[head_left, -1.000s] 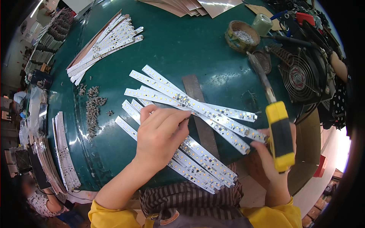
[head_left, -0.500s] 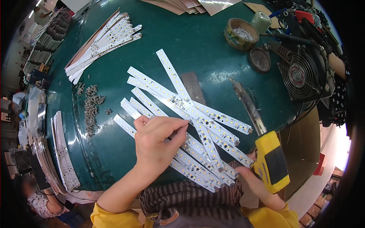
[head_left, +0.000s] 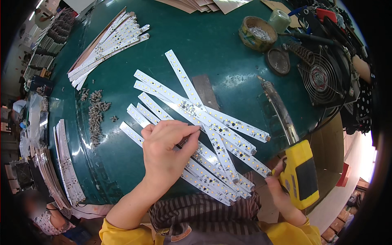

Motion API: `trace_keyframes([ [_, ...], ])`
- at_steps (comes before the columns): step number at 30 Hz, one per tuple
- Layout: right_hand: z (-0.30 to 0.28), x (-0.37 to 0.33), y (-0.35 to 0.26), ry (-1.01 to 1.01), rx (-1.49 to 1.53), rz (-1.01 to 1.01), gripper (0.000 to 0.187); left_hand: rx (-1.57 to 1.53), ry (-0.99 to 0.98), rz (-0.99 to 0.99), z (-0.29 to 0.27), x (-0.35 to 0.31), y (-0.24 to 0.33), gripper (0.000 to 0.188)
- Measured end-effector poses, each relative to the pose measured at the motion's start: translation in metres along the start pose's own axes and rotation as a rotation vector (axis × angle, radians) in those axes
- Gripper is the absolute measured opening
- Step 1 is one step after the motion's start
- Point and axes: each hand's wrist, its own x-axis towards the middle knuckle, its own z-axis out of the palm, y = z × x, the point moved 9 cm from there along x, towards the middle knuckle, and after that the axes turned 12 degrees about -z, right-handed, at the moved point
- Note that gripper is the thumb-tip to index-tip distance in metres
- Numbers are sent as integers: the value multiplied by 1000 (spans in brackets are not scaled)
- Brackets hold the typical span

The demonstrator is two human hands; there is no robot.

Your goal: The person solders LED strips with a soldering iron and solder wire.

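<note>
Several white LED strip boards [head_left: 179, 97] lie crossed in a loose fan on the green table before me. My left hand [head_left: 165, 149] reaches over the middle of the fan, thumb and forefinger pinched together at a board. Whatever is between those fingertips is too small to make out. My right hand [head_left: 281, 194] is closed around the yellow and black handle of a soldering gun [head_left: 300, 173], partly hidden behind it. The gun's metal barrel points away, its tip above the table right of the boards. My right thumb is close to the end of one board.
A dark flat bar [head_left: 206, 92] lies under the fan. Small metal parts [head_left: 96, 116] are heaped at left, with more LED boards [head_left: 110, 43] behind. At right are a round tin [head_left: 258, 34], a small dish [head_left: 278, 62] and a fan [head_left: 322, 79]. Another person [head_left: 49, 220] sits at lower left.
The soldering gun and my right hand have shifted right, and the tip has moved right and slightly farther away. My left hand keeps its pinch over the boards.
</note>
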Motion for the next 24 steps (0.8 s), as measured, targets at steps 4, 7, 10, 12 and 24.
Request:
trace_keyframes([
  [4,-7,-2,0,42,158,101,25,8,11,36,-1,0,2,18],
  [7,-8,1,-6,16,243,50,29,61,13,80,-2,-1,8,19],
  [10,-8,-3,-6,15,285,-13,43,97,44,136,-2,-2,13,19],
  [12,-9,-2,-8,30,313,-20,51,124,58,156,-3,-3,16,18],
  [24,-8,-15,8,106,397,37,61,155,43,204,-2,-2,23,18],
])
